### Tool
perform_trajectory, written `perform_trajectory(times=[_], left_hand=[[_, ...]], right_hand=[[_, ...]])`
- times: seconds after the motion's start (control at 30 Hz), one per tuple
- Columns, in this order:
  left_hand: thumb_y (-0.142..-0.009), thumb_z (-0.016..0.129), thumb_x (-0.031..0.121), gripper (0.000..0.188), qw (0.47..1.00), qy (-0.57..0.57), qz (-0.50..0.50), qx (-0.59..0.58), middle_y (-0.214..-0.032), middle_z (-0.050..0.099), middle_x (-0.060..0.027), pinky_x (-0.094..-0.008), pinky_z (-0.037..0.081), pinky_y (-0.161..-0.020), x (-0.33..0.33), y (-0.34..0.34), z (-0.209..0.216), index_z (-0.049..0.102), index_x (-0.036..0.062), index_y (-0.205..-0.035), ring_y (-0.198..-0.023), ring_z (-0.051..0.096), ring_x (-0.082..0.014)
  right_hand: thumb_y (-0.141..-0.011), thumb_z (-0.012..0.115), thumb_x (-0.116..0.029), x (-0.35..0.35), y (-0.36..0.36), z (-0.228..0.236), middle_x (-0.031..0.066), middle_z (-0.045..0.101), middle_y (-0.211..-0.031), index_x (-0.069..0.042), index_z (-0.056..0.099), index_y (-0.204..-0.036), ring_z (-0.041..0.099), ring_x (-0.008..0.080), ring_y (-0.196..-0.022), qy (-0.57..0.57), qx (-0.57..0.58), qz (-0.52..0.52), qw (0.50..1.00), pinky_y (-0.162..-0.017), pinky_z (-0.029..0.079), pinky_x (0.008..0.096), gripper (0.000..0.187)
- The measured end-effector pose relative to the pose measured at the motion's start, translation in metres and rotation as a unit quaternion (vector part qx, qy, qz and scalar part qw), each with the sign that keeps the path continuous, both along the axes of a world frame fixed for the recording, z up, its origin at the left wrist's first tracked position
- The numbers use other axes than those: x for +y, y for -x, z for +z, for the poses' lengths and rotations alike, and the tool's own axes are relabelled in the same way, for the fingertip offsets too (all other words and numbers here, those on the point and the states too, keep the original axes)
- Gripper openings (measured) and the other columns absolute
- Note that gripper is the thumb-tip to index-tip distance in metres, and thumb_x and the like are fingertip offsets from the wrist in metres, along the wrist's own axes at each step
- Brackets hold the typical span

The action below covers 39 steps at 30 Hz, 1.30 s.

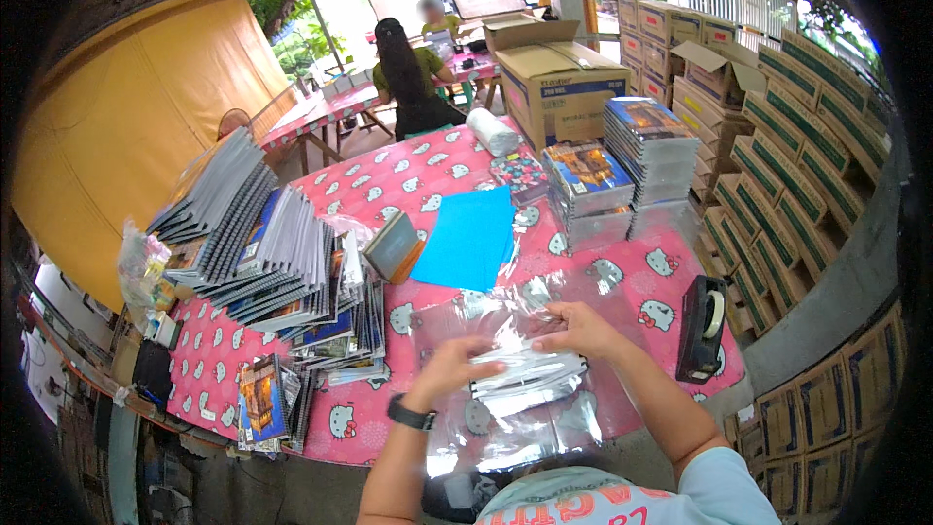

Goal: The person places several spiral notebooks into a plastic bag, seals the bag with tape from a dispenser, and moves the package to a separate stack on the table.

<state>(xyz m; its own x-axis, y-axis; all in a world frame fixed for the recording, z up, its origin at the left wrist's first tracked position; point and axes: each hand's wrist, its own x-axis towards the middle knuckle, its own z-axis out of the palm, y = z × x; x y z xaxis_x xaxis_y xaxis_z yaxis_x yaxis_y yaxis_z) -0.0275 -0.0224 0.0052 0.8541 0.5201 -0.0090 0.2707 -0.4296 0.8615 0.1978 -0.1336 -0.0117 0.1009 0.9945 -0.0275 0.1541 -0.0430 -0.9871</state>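
Observation:
My left hand (449,367) and my right hand (576,328) both grip a clear plastic sleeve (530,376) that lies crinkled on the pink patterned tablecloth (622,277) at the table's near edge. A spiral notebook seems to sit inside the sleeve, though glare hides most of it. More clear plastic sheets (505,311) spread under and around the hands. My left wrist wears a black watch (412,414).
A black tape dispenser (702,327) stands right of the hands. Blue sheets (468,237) lie in the middle. Spiral notebooks are fanned at left (262,253) and stacked at back right (622,170). Cardboard boxes (787,136) line the right side. Two people sit at a far table (413,78).

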Motion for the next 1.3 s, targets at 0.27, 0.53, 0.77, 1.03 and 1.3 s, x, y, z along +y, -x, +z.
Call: perform_trajectory(times=[0.27, 0.53, 0.77, 1.03, 1.3], left_hand=[[-0.073, 0.073, 0.018, 0.037, 0.954, 0.028, 0.11, -0.278, -0.105, 0.064, -0.009, -0.0312, 0.042, -0.088, -0.001, -0.005, 0.038, 0.063, 0.0011, -0.105, -0.1, 0.057, -0.0196], [-0.071, 0.071, 0.028, 0.058, 0.985, -0.097, -0.113, -0.085, -0.125, 0.053, -0.0117, -0.0437, 0.026, -0.106, -0.014, 0.003, 0.016, 0.054, 0.0063, -0.122, -0.124, 0.042, -0.028], [-0.07, 0.069, 0.013, 0.031, 0.939, -0.317, -0.028, -0.132, -0.109, 0.062, -0.0099, -0.0354, 0.046, -0.087, -0.062, 0.005, 0.008, 0.064, 0.0063, -0.1, -0.107, 0.056, -0.027], [-0.072, 0.067, 0.012, 0.016, 0.937, -0.344, 0.036, -0.055, -0.08, 0.059, -0.0052, -0.0346, 0.048, -0.061, -0.074, -0.003, 0.027, 0.065, 0.0068, -0.087, -0.072, 0.057, -0.0251], [-0.071, 0.073, 0.023, 0.028, 0.962, -0.261, 0.013, -0.08, -0.083, 0.063, -0.0106, -0.0319, 0.046, -0.061, -0.015, -0.022, 0.013, 0.067, 0.0067, -0.093, -0.071, 0.06, -0.0214]], right_hand=[[-0.072, 0.074, -0.028, -0.01, -0.015, 0.01, 0.0115, 0.065, -0.092, 0.001, 0.064, -0.101, 0.06, 0.0182, -0.089, 0.049, -0.106, 0.072, 0.991, -0.08, 0.046, 0.0295, 0.042], [-0.07, 0.071, -0.034, -0.022, -0.004, 0.03, 0.0055, 0.063, -0.107, -0.007, 0.065, -0.102, 0.056, 0.0255, -0.099, -0.223, -0.324, 0.156, 0.906, -0.088, 0.039, 0.0395, 0.043], [-0.071, 0.068, -0.022, -0.055, 0.024, 0.023, 0.0037, 0.061, -0.099, -0.008, 0.064, -0.099, 0.054, 0.0242, -0.093, -0.328, -0.442, 0.046, 0.833, -0.085, 0.038, 0.0418, 0.031], [-0.071, 0.064, -0.009, -0.046, 0.025, 0.021, 0.0074, 0.054, -0.074, -0.004, 0.063, -0.082, 0.055, 0.0262, -0.074, -0.273, -0.37, 0.096, 0.883, -0.066, 0.045, 0.0357, 0.012], [-0.071, 0.069, -0.021, -0.02, 0.026, 0.049, 0.0114, 0.057, -0.077, -0.002, 0.062, -0.085, 0.057, 0.0301, -0.076, -0.135, -0.431, 0.041, 0.891, -0.068, 0.045, 0.0389, 0.025]])
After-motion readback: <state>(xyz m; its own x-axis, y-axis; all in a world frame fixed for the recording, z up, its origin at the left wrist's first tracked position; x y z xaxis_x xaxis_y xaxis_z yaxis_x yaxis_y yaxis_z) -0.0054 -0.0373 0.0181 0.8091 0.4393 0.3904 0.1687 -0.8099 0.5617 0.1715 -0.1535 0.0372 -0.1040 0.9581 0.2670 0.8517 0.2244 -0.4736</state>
